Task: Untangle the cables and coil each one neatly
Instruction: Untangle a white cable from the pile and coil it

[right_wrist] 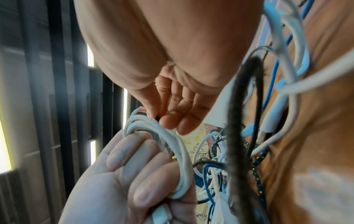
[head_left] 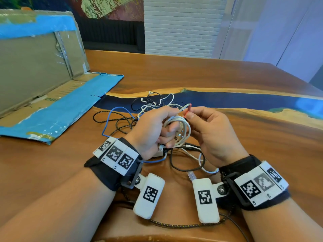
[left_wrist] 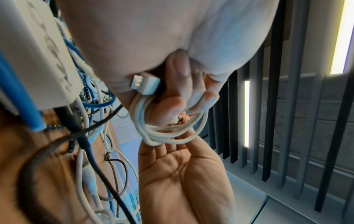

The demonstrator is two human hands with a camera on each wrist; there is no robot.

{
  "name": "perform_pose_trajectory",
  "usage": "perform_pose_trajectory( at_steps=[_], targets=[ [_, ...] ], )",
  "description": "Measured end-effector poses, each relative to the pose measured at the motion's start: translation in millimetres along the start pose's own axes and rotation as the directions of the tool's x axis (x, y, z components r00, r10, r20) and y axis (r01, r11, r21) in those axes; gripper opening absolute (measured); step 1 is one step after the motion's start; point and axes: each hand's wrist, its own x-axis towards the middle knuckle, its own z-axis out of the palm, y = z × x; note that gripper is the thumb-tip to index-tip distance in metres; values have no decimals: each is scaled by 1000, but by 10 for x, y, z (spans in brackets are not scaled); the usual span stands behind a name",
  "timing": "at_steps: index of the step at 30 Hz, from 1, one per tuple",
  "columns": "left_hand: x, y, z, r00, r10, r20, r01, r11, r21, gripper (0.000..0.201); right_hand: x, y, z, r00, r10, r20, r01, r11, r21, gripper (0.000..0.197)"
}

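My left hand grips a coil of white cable above the table, fingers curled through its loops. The left wrist view shows the coil and its white USB plug against the palm. At the top of the coil, my right hand pinches a small red piece between thumb and forefinger. From the right wrist the coil, the red piece and my left hand are all visible. A tangle of white, black and blue cables lies behind and under both hands.
A blue cable and a black braided cable loop on the wooden table left of my hands. A flattened cardboard box with blue tape lies at the far left. More cable runs under my wrists.
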Motion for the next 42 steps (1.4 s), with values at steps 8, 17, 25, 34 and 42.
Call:
perform_pose_trajectory(
  at_steps=[8, 17, 25, 34, 42],
  targets=[
    [-3, 44, -5, 984, 116, -137, -108, 992, 58, 48, -52, -27, 19, 986, 67, 156, -68, 998, 4, 10],
    [77, 49, -106, 945, 177, -276, -180, 984, 13, 41, -63, -36, -5, 947, -7, 321, 61, 986, -157, 55],
    [80, 20, -16, 962, 156, -225, -173, 983, -58, 40, -99, -71, 1, 954, -142, 264, 178, 977, -118, 61],
    [75, 7, -7, 976, 89, -198, -116, 984, -133, 39, -98, -28, 26, 924, -204, 323, 258, 957, -134, 45],
    [88, 15, -63, 977, 109, -184, -126, 989, -83, 13, -15, -47, -44, 949, -316, 10, 313, 934, -171, 19]
  ],
)
